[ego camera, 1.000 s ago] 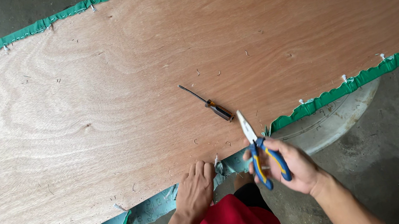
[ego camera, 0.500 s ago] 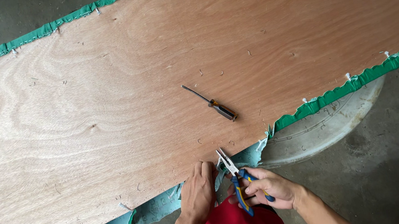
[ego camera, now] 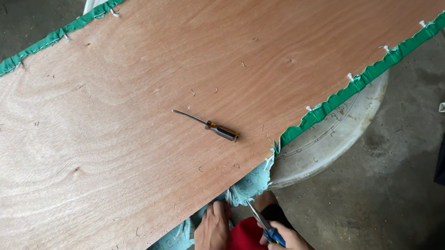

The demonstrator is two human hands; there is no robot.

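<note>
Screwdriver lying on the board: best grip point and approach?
Grip the dark handle of the screwdriver, the thick end. It lies flat on the plywood board, handle pointing towards the person, thin shaft away. Come from above, fingers across the handle.
</note>
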